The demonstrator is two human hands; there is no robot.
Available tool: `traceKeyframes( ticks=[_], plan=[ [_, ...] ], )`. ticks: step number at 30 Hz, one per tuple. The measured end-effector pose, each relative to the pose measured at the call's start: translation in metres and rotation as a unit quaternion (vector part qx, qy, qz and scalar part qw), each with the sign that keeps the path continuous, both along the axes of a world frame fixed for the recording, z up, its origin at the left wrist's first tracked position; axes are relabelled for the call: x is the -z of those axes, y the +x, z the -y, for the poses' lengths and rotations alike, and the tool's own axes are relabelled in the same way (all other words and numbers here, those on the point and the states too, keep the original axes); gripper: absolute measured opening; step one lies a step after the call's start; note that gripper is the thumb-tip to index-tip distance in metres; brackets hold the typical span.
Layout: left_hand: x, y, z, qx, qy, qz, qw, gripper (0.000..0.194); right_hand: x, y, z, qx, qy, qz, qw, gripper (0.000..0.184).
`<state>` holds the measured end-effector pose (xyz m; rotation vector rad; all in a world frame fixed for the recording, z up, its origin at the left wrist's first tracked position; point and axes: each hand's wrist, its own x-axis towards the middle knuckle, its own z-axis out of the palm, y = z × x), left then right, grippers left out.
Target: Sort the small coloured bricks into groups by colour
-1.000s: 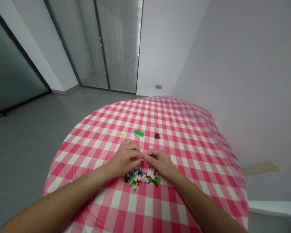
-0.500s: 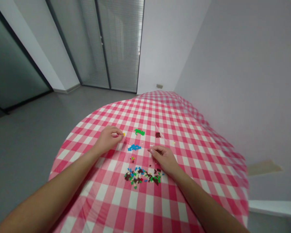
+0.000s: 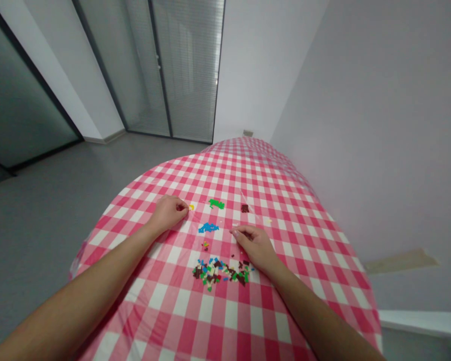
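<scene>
My left hand (image 3: 168, 213) rests near the left side of the group, thumb and fingertips pressed together. Just beyond those fingertips lie small yellow pieces (image 3: 191, 207). My right hand (image 3: 257, 246) hovers over the cloth with thumb and index finger pinched. Whatever either pinch holds is too small to make out. Between the hands is a cluster of blue pieces (image 3: 208, 228). Green pieces (image 3: 216, 204) and dark brown pieces (image 3: 245, 208) form two groups farther back. Closer to me, a mixed pile of small coloured building bricks (image 3: 221, 272) is spread out.
A red-and-white checked cloth (image 3: 195, 321) covers the table. A few yellow and brown pieces (image 3: 205, 245) lie between the blue group and the pile. Pale pieces (image 3: 269, 221) sit to the right. A wall (image 3: 391, 150) borders the right side; glass panels (image 3: 187, 70) stand beyond.
My left hand has drawn slightly left, its finger and thumb now closer together, and more of the yellow pieces shows. My right hand stays almost where it was.
</scene>
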<state>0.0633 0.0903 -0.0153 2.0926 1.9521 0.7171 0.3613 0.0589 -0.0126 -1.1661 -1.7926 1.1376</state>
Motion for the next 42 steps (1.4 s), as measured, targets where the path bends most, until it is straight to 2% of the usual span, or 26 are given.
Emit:
traceKeyframes(
  ticks=[9, 20, 27, 34, 42],
  plan=[
    [0.0016, 0.0002, 0.0, -0.028, -0.029, 0.021, 0.999, 0.025, -0.0002, 0.0009, 0.0005, 0.007, -0.006, -0.005, 1.0, 0.033],
    [0.0026, -0.0007, 0.0004, -0.011, -0.013, 0.032, 0.999, 0.026, -0.0007, 0.001, 0.0004, 0.004, 0.005, 0.002, 1.0, 0.032],
    [0.0031, 0.0023, 0.0022, -0.004, 0.017, 0.006, 1.0, 0.029, 0.0002, 0.0013, -0.0002, 0.008, 0.004, 0.009, 1.0, 0.034],
    [0.004, 0.0059, 0.0042, 0.01, 0.015, -0.021, 1.0, 0.03, -0.002, 0.0016, 0.0, 0.003, 0.014, 0.015, 1.0, 0.033],
    [0.0058, 0.0061, 0.0043, 0.018, 0.028, -0.011, 0.999, 0.029, -0.0032, 0.001, 0.0006, 0.008, 0.017, 0.014, 1.0, 0.032]
  ],
)
